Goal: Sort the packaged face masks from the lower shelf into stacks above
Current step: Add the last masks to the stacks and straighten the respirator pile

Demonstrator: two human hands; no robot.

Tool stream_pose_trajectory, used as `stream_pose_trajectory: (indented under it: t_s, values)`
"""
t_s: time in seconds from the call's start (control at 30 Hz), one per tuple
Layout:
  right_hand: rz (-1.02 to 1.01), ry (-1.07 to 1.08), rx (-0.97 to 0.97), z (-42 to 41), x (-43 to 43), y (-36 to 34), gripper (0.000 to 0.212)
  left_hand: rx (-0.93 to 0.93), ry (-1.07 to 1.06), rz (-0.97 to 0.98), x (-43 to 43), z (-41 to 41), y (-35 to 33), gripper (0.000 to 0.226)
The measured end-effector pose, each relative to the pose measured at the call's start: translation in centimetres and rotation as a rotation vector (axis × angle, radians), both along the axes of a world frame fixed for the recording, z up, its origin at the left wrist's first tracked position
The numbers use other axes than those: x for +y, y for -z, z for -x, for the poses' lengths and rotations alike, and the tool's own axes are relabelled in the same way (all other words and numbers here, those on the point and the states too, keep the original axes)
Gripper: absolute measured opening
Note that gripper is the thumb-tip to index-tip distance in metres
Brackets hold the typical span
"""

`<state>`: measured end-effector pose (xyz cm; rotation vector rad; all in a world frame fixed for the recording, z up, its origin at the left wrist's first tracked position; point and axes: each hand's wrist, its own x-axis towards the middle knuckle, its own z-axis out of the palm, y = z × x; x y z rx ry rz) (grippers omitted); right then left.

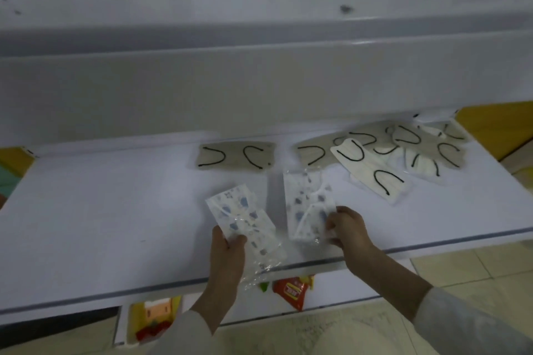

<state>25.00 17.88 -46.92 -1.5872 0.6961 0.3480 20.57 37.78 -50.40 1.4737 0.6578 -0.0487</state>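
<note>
White shelf, left hand gripping a blue-patterned packaged mask over the near edge, right hand pinching a second patterned mask lying just right of it, single beige mask farther back, loose pile of beige masks at far right.

A shop, by the look: a long white display shelf with a grey front strip carries clear-wrapped face masks at centre right, red-and-yellow snack packets sit on the tier below, and pale floor tiles show at lower right.
</note>
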Motion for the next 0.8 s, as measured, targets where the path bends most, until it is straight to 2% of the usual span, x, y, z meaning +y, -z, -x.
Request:
stream_pose_trajectory:
  t_s: [0.1,0.2,0.33,0.43,0.5,0.57,0.63,0.7,0.8]
  values:
    - [-0.127,0.008,-0.101,2.0,-1.3,-1.6,0.020,0.020,0.004,0.009,-2.2,0.4,-0.6,0.024]
    - [-0.066,-0.150,-0.118,3.4,-2.0,-1.9,0.017,0.005,0.033,0.064,-4.7,0.5,-1.8,0.017]
    - [0.108,-0.480,-0.199,4.9,-3.7,-2.8,0.015,-0.074,0.106,0.148,-8.0,0.9,-4.9,0.025]
    - [0.335,-0.679,-0.360,5.9,-5.5,-4.3,0.008,-0.169,0.198,-0.019,-9.3,1.7,-7.5,0.036]
    - [0.448,-0.618,-0.458,6.2,-7.0,-5.5,0.035,-0.216,0.298,-0.130,-9.4,2.4,-9.2,0.041]
    - [0.471,-0.488,-0.558,6.0,-8.8,-7.5,0.066,-0.263,0.446,-0.261,-9.3,3.0,-11.6,0.038]
    - [0.449,-0.472,-0.676,5.9,-10.3,-10.5,0.078,-0.304,0.620,-0.372,-9.2,3.7,-14.3,0.032]
    - [0.381,-0.562,-0.730,6.3,-11.0,-13.8,0.074,-0.340,0.758,-0.491,-9.1,4.4,-17.3,0.022]
    - [0.319,-0.696,-0.782,7.3,-10.5,-18.8,0.041,-0.422,0.881,-0.664,-8.9,5.6,-22.4,0.016]
